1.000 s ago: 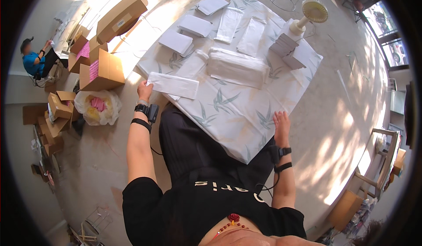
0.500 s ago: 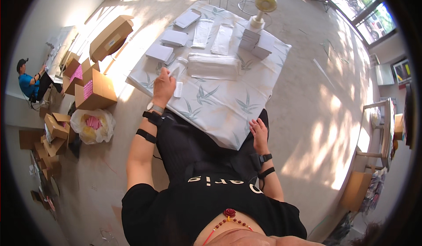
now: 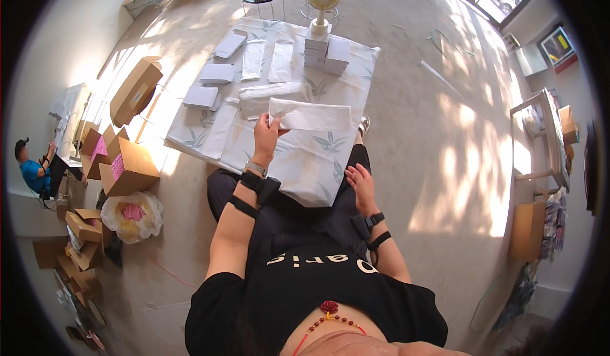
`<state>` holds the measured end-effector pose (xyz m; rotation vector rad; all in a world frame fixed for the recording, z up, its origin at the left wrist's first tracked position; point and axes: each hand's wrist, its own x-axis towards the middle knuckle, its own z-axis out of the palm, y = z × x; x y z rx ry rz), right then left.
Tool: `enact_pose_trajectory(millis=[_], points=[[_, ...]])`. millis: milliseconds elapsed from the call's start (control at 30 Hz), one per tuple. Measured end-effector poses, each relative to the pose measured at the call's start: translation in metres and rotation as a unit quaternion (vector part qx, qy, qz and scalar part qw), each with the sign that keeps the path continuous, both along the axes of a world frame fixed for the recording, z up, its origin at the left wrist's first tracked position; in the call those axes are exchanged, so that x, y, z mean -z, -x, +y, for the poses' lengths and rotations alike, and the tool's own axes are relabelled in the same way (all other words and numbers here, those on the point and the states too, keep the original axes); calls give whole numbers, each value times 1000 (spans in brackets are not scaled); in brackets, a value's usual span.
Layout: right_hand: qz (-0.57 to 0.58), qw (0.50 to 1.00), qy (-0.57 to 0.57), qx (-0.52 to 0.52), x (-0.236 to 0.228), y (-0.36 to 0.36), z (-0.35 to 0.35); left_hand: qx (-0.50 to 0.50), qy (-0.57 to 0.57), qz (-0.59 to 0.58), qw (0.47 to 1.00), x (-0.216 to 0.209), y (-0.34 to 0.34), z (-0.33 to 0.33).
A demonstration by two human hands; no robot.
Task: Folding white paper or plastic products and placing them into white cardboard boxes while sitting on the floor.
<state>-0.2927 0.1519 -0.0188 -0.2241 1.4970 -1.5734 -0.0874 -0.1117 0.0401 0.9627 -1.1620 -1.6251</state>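
My left hand point(image 3: 267, 138) pinches one end of a long, flat white plastic bag point(image 3: 314, 115), raised over the table and stretching to the right. Partly behind it lies a stack of similar bags point(image 3: 257, 100). Another long white bag point(image 3: 222, 130) rests on the table to the left of my hand. My right hand point(image 3: 362, 184) hangs just off the table's near right edge, fingers apart and holding nothing. The tablecloth point(image 3: 298, 175) is white with a grey-green leaf print.
Piles of white cards point(image 3: 201, 96) line the table's left side. Two flat white bags point(image 3: 279, 61) lie farther back. A small fan point(image 3: 323, 0) stands beside white card stacks point(image 3: 337, 56). Cardboard boxes point(image 3: 136, 168) and a seated person point(image 3: 35, 171) are to the left.
My left hand has moved right and now holds up a white plastic bag across the table. My right hand stays low and open. The whole view has shifted a little.
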Motion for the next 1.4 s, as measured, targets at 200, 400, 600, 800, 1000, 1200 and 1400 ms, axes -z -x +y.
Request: enact_pose_trajectory(millis=[200, 400, 600, 800, 1000, 1200, 1400], points=[[69, 995, -16, -73, 21, -22, -32, -129, 62, -326, 935, 141, -80, 11], [327, 930, -18, -165, 37, 12, -85, -121, 264, -439, 850, 148, -59, 45], [544, 819, -114, -145, 62, 20, -133, -121, 226, -454, 853, 137, -48, 39], [588, 777, -184, -128, 63, -13, -151, -125, 197, -477, 847, 136, -43, 28], [616, 754, -186, -132, 63, -15, -155, -106, 89, -478, 867, 135, -30, 7], [598, 778, -156, -114, 70, -17, -158, -110, 235, -546, 796, 145, -32, -5], [573, 790, -184, -120, 67, -18, -157, -89, 61, -362, 926, 116, -31, -18]])
